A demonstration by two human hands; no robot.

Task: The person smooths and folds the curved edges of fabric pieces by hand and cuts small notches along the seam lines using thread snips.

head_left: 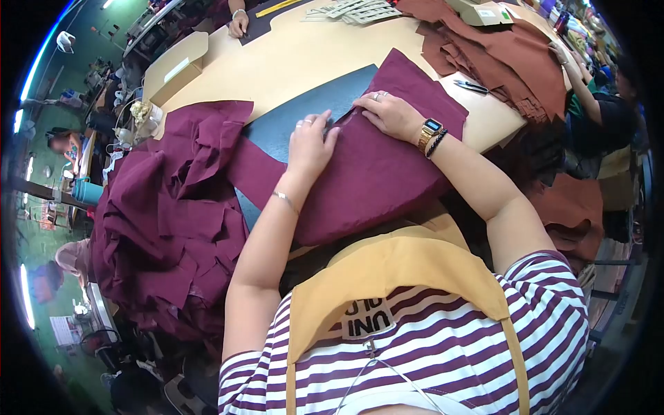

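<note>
A maroon fabric piece (373, 162) lies over a dark blue-grey sheet (277, 128) in front of me and hangs over the table's near edge. My left hand (312, 142) rests at the fabric's left edge, fingers bent and a little apart, with nothing visible in them. My right hand (391, 114), below a gold watch, has its thumb and fingers pressed together on the fabric's upper part, near a small dark slit. A large heap of maroon pieces (166, 207) lies to the left, one strip reaching under my left forearm.
Brown fabric pieces (512, 59) are stacked at the right, beside small snips (472, 86). A cardboard box (176, 66) stands at the back left. Across the table (311, 48) show a person's hand (238, 25) and pale bundles (360, 10). Another person (602, 104) is at the right.
</note>
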